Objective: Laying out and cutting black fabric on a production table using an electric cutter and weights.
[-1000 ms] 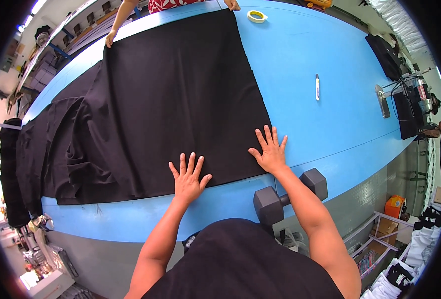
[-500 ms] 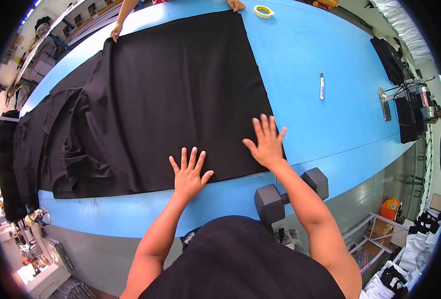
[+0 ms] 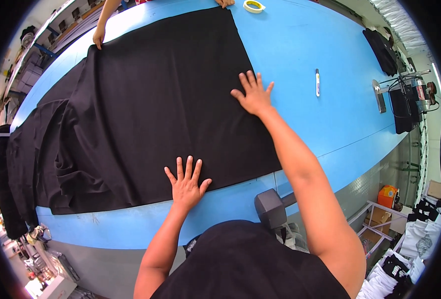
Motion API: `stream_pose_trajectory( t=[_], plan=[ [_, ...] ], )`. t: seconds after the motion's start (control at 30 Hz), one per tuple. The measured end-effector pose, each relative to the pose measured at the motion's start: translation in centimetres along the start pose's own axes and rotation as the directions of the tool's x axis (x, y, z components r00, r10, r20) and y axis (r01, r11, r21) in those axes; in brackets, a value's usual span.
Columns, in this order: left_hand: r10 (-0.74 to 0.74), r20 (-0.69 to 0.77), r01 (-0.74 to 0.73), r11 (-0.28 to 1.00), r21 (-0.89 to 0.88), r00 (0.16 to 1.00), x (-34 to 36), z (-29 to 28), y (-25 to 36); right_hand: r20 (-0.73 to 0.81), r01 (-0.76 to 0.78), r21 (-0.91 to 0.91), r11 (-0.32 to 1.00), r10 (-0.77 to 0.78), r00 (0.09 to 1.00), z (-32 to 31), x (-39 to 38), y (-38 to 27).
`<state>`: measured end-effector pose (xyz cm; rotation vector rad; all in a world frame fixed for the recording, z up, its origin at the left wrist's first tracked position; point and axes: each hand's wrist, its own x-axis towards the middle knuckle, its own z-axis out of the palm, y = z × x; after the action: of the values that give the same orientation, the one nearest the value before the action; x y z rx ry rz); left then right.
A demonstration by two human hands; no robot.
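A wide piece of black fabric lies over the blue table, smooth on its right part and bunched in folds on the left. My left hand rests flat with fingers spread on the cloth's near edge. Farther out, my right hand lies open across the fabric's right edge, its outer fingers over the blue surface. Across the table, a co-worker's hand pinches the far edge of the cloth, and that person's other hand is at the far right corner.
A black hex dumbbell sits at the near table edge, partly hidden by my right arm. A marker and a tape roll lie on the right. At the far right stands a cutting machine beside folded black cloth.
My right hand has slid away from me along the fabric's right edge. My left hand stays flat near the close edge. The co-worker's left-side hand has shifted slightly toward me with the cloth.
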<state>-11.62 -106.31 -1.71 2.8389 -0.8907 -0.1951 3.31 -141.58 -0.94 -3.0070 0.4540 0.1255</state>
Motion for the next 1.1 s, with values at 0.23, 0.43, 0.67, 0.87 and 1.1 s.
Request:
stream_pose_trajectory(
  t=[0.23,0.43,0.67,0.87,1.1],
  plan=[
    [-0.023,-0.034,0.022,1.000,-0.017,0.999,-0.2,-0.3,-0.4,-0.076,0.375,0.081,0.924,-0.369,0.926,1.7,-9.8,-2.5],
    [-0.009,-0.058,0.010,1.000,0.020,0.998,1.0,-0.3,-0.4,-0.173,0.172,0.061,0.983,-0.159,0.972,1.2,-11.6,2.0],
    [-0.034,-0.046,0.036,0.999,0.039,0.998,-0.1,-0.1,-0.7,-0.008,0.417,0.004,0.909,-0.417,0.909,2.1,-19.4,2.7],
    [-0.180,-0.117,0.181,0.983,0.000,0.977,-2.7,-0.6,-4.0,-0.061,0.407,0.058,0.912,-0.403,0.913,2.0,-19.8,3.8],
    [-0.247,-0.157,0.255,0.966,0.035,0.956,-6.1,0.5,-7.1,0.012,0.638,0.070,0.767,-0.641,0.768,1.0,-20.1,-2.1]
  ],
)
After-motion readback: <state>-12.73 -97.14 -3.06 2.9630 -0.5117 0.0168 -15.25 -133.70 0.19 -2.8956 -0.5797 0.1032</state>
